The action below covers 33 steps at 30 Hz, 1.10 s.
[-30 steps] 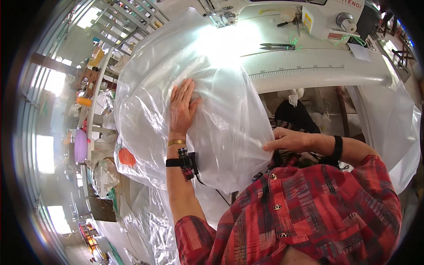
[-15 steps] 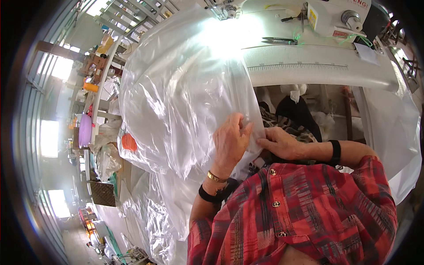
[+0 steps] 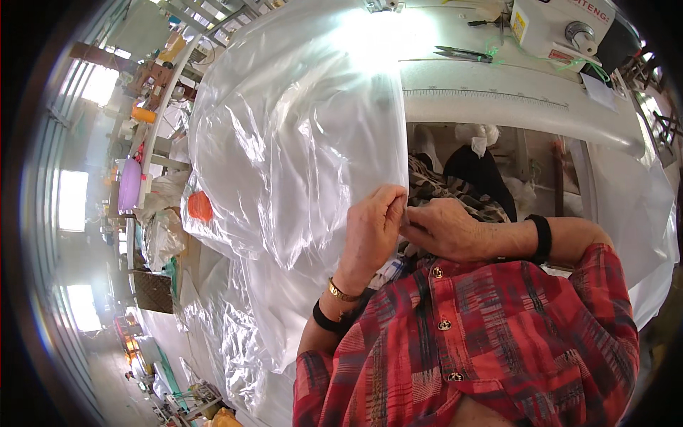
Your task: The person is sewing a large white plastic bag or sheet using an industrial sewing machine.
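Note:
A large sheet of clear plastic film point(image 3: 284, 142) drapes from the sewing machine table point(image 3: 491, 78) down towards my lap. Its right edge runs straight from under the bright lamp to my hands. My left hand point(image 3: 373, 224) pinches that edge between thumb and fingers. Close against it, my right hand point(image 3: 448, 228) is closed on the same edge from the other side, its fingertips partly hidden. The two hands touch or nearly touch in front of my chest.
A white sewing machine point(image 3: 562, 35) stands at the back right. Black thread snips point(image 3: 462, 54) lie on the table behind a printed ruler scale. More plastic film point(image 3: 626, 213) hangs at the right. On the left are a purple basin point(image 3: 130, 185) and an orange-red round patch point(image 3: 200, 206) by the film.
My right hand has moved left and closed on the film's edge beside my left hand. The edge now hangs straighter and tauter. The view has shifted slightly.

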{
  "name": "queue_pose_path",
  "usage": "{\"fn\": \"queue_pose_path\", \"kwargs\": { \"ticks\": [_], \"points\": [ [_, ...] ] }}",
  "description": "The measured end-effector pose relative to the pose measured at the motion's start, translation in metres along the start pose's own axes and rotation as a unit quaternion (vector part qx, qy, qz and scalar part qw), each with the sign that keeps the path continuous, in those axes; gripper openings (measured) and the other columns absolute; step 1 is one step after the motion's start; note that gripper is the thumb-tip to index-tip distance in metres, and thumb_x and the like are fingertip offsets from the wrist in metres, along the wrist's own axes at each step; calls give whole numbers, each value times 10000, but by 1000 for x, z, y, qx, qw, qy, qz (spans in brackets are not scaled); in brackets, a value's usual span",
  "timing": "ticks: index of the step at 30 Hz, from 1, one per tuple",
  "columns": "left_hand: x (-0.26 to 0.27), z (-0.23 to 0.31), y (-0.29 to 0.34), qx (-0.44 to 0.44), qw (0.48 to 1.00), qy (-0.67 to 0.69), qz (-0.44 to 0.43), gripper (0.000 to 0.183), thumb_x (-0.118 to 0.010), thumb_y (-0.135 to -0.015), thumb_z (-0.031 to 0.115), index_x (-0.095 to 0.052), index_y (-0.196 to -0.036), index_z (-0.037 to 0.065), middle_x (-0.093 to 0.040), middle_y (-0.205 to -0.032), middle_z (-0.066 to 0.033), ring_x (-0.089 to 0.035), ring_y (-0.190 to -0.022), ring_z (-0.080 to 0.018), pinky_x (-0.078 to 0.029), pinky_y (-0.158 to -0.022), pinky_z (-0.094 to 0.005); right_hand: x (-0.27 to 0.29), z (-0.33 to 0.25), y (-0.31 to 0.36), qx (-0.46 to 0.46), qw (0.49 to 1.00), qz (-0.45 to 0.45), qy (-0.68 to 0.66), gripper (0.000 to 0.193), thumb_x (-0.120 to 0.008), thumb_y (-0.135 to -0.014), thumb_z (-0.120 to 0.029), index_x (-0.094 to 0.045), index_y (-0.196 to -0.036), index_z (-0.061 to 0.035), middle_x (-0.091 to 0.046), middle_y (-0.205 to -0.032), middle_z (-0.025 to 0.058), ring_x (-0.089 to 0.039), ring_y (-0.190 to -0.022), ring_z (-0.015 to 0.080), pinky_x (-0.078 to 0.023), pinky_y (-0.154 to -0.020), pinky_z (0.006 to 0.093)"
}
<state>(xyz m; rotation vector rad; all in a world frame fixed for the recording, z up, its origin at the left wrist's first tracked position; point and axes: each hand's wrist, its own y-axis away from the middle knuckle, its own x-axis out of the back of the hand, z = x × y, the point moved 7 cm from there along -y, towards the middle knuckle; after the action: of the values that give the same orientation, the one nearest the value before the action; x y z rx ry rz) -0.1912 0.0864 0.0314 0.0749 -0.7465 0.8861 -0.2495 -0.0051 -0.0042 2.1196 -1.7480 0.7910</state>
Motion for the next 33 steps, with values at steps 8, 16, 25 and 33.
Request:
{"fn": "queue_pose_path", "kwargs": {
  "ticks": [8,16,25,33],
  "points": [
    [-3,-30,4,83,993,77,-7,167,-647,-909,138,-646,-888,-28,-564,-672,-48,-508,-604,-88,-413,-550,-269,-9,-14,-6,161,974,-51,149,131,-595,-868,-185,-570,-835,-61,-586,-616,111,-621,-616,321,-486,-634,444],
    [16,-21,21,147,987,69,-10,152,-662,-859,72,-683,-984,-13,-636,-739,-46,-534,-603,-62,-426,-547,-246,95,2,-75,159,928,80,326,241,-556,-898,-181,-588,-1108,-68,-617,-1018,104,-640,-879,301,-530,-757,410],
    [17,22,32,-17,997,-74,24,434,-540,-855,-35,-504,-1287,-16,-641,-940,-180,-633,-767,-357,-509,-642,-430,137,49,-146,195,901,63,383,224,-578,-918,-260,-667,-980,-64,-628,-1005,45,-577,-993,253,-461,-881,385],
    [14,21,44,-8,995,-95,24,491,-536,-830,-43,-482,-1318,-35,-581,-954,-178,-609,-798,-361,-498,-631,-426,131,50,-158,207,852,49,478,256,-560,-933,-325,-672,-1019,-110,-625,-971,24,-511,-1018,198,-326,-1008,392]
  ]
}}
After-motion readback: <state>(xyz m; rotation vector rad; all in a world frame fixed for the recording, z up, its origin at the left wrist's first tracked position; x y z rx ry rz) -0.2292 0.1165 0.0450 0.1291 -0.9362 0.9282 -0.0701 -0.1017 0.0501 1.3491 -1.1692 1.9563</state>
